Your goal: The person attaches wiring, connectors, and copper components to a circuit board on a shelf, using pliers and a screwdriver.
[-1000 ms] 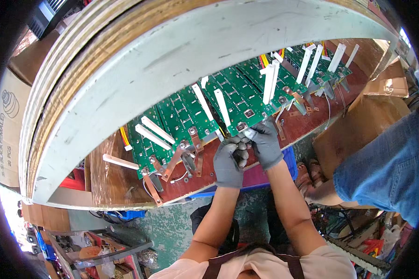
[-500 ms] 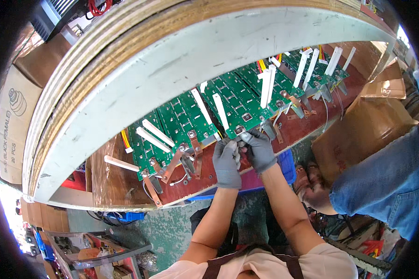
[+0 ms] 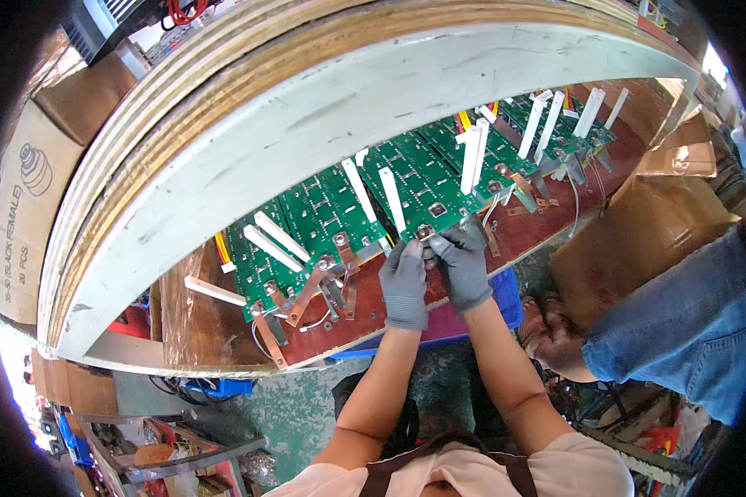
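Barely shifted since the earlier frames: both gloved hands kept at the same near edge of the green board, only nudged a little toward mid-frame, fingers drawn closer together

Going left to right. At lower left of centre, copper strips [image 3: 302,296] fanned out on the red-brown bench [image 3: 365,319], bolted to the first green circuit board [image 3: 307,228], with white plastic bars [image 3: 272,240] lying slantwise across it. Just right of that, left hand [image 3: 404,277] in a grey glove, fingers curled up onto the near edge of the middle green board [image 3: 423,186], apparently pinching a small metal terminal [image 3: 427,234] at that edge; pinch partly hidden by the glove, so hard to say whether clamped or merely touching. Touching it from the right, right hand [image 3: 462,263], also grey-gloved, fingertips bent onto the same terminal, closed around something small that cannot be made out

Key relation: terminal directly ahead of both sets of fingertips, between them, slightly nearer the left hand; board's long side running from lower left up to upper right of the frame, the row of boards following that line under the white curved shelf edge [image 3: 323,124]

Further right, more green boards with white bars [image 3: 547,124] standing up, then a brown cardboard box [image 3: 638,232], and at far right another person's denim sleeve [image 3: 680,323]
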`<state>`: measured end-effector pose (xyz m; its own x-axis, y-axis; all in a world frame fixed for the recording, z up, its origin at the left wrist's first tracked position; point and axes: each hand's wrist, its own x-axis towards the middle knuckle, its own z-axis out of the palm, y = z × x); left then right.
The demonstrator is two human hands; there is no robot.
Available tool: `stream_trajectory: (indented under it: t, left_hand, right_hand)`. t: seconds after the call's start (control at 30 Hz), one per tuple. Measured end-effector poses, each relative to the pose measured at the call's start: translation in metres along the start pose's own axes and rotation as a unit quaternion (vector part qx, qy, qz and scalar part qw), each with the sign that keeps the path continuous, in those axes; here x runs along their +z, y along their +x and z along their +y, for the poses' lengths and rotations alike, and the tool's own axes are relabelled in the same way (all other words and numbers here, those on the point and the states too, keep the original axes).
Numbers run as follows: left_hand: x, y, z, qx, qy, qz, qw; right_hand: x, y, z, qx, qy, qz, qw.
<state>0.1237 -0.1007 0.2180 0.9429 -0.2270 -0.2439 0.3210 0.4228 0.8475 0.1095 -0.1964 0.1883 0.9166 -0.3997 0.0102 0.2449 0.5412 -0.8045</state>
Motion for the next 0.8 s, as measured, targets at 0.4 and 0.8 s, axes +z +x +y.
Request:
stream_trajectory:
  t: [0.4, 0.8]
  left_hand:
    - [-0.024, 0.028, 0.006, -0.122, -0.072, -0.124, 0.982]
    - [-0.013, 0.026, 0.001, -0.091, -0.101, -0.143, 0.980]
  right_hand:
    - [0.000, -0.014, -0.015, -0.036, -0.034, -0.063, 0.997]
    - [-0.065, -0.013, -0.072, -0.051, -0.225, 0.063, 0.971]
